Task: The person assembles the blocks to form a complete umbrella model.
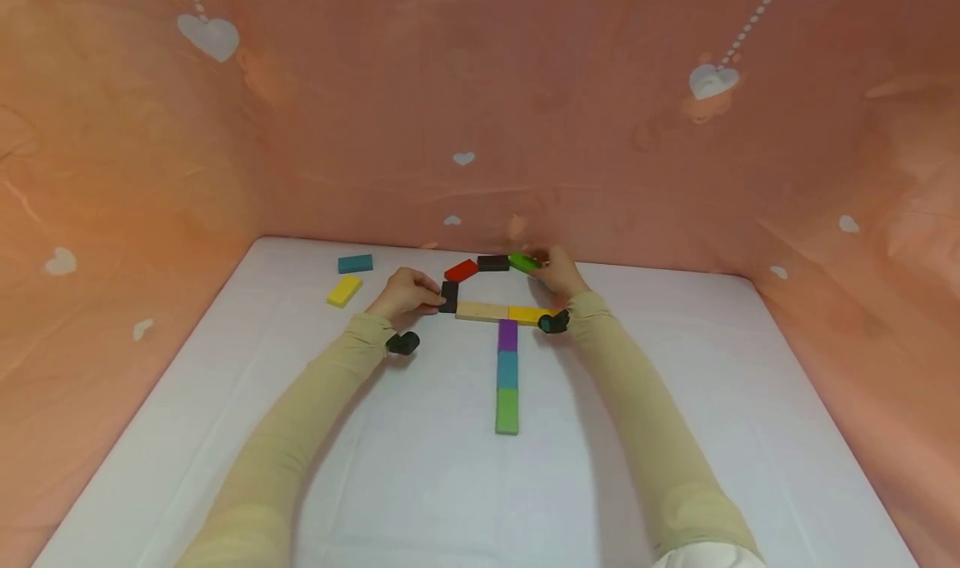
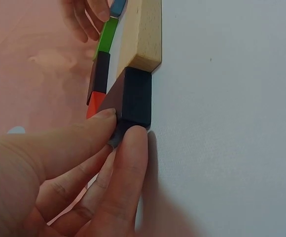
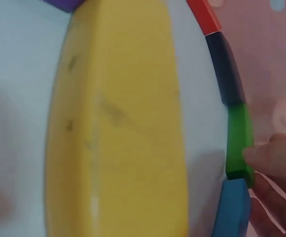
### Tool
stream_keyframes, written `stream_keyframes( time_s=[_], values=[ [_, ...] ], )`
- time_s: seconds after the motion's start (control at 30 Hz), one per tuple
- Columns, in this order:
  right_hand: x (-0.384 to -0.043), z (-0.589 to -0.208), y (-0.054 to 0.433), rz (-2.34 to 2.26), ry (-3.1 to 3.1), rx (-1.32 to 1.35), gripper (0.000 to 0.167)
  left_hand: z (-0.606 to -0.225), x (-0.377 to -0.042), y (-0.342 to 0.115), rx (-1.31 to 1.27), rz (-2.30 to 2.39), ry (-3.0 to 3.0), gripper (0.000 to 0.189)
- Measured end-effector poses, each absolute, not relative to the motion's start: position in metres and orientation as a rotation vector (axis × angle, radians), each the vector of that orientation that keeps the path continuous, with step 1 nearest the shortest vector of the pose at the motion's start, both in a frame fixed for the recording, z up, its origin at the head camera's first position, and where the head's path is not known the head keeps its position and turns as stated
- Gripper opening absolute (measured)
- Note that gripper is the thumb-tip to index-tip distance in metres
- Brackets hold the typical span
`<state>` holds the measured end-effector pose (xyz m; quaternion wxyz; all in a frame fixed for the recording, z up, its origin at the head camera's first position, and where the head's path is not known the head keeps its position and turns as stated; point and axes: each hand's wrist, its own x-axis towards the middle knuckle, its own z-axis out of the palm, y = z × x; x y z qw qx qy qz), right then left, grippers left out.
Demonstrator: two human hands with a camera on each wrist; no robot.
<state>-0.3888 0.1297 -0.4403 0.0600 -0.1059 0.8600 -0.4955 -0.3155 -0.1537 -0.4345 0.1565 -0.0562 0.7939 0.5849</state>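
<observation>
My left hand [image 1: 408,293] pinches the near black block [image 2: 137,98] between thumb and fingers, at the left end of a flat block outline. At the back, my right hand [image 1: 558,272] holds a green block [image 3: 239,140], thumb on one side and fingers beyond it. A blue block [image 3: 233,207] touches that green block's end; in the head view the right hand hides it. Between the hands, a red block [image 1: 461,270] and a second black block [image 1: 493,263] continue the arch. A plain wooden block [image 1: 482,311] and a yellow block [image 1: 528,315] form its straight base.
Below the base runs a stem of a purple block [image 1: 508,335], a blue one and a light green block [image 1: 507,411]. Loose at the left lie a blue block [image 1: 356,264] and a yellow block [image 1: 345,291]. Pink cloth [image 1: 480,118] walls surround the white table [image 1: 420,485].
</observation>
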Motion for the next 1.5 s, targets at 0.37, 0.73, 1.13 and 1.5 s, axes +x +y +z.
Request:
stream_keyframes(
  time_s=[0.37,0.73,1.13,1.5],
  values=[
    [-0.385,-0.444,0.132,-1.432,2.686,-0.307,0.039,-0.437,-0.314,-0.151,-0.165,1.671,2.274,0.024],
    [-0.388,-0.445,0.139,-1.369,2.735,-0.429,0.04,-0.438,-0.316,-0.15,-0.194,1.67,2.269,0.025],
    [-0.385,-0.442,0.138,-1.422,2.712,-0.433,0.044,-0.436,-0.316,-0.151,-0.168,1.662,2.287,0.024],
    [-0.386,-0.443,0.138,-1.46,2.681,-0.426,0.043,-0.432,-0.315,-0.151,-0.186,1.666,2.269,0.026]
  ],
)
